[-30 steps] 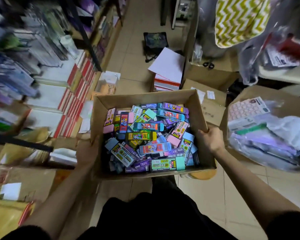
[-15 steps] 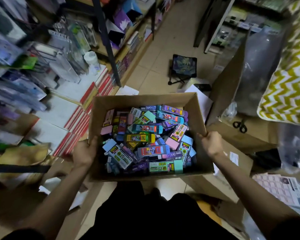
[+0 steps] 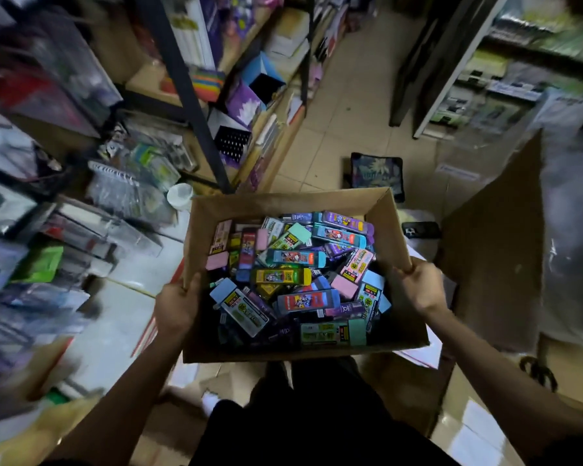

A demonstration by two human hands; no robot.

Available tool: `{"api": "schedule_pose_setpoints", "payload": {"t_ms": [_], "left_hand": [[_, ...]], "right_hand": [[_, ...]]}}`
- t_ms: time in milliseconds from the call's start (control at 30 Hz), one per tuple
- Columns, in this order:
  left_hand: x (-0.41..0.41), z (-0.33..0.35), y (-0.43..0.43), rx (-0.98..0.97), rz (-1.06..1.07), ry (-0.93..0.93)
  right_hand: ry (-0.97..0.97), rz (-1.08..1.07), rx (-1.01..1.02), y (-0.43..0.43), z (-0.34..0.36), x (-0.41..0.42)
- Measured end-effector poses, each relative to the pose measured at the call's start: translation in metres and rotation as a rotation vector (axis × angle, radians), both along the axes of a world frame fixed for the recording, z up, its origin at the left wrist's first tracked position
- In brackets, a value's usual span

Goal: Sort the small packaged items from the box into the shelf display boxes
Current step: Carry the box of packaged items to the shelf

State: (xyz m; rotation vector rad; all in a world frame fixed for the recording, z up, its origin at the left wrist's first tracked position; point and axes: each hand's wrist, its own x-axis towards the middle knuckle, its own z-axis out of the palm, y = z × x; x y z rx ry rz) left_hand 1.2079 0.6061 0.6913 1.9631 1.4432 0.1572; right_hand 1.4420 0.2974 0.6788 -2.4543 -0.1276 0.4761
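1. Dark, matte clothing (image 3: 300, 415) fills the bottom of the view, with two bare forearms reaching forward past it on either side.
2. The left hand (image 3: 177, 307) is curled over the left wall of the cardboard box (image 3: 293, 205), clamped on its rim near the near corner.
3. The right hand (image 3: 421, 285) has its fingers folded tight, pinching the top edge of the right wall.
4. The box is plain brown corrugated board, rectangular and open-topped. It is held up between the two hands, above the floor and in front of the body.
5. It is heaped with small packaged items (image 3: 297, 257): slim oblong packs with glossy printed wrappers in teal, purple, red and blue, lying criss-cross. A yellow pack (image 3: 281, 275) lies near the middle, a smooth pink block (image 3: 344, 286) to its right and a mint-ended pack (image 3: 332, 332) against the near wall.
6. To the right stands a large flat cardboard panel (image 3: 495, 247), and black-handled scissors (image 3: 535, 371) lie nearer, below it.
7. To the left, blurred shelves (image 3: 122, 203) hold shiny plastic-wrapped stock, with a round white tub (image 3: 179, 196) just beyond the box's far left corner.
8. Beyond the box a small dark folding stool (image 3: 377, 173) with a leaf-patterned seat stands on glossy beige floor tiles (image 3: 344, 105).
9. A dark metal upright (image 3: 189, 95) slants up the shelving, past open purple cartons (image 3: 243, 102).
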Motion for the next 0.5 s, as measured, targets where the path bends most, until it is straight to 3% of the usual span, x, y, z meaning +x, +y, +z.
{"api": "schedule_pose_setpoints", "payload": {"t_ms": [133, 500], "left_hand": [[0.063, -0.005, 0.030, -0.052, 0.042, 0.008], [0.241, -0.008, 0.082, 0.025, -0.022, 0.063]], "right_hand": [[-0.004, 0.010, -0.019, 0.036, -0.005, 0.068], [-0.049, -0.014, -0.034, 0.091, -0.012, 0.240]]}}
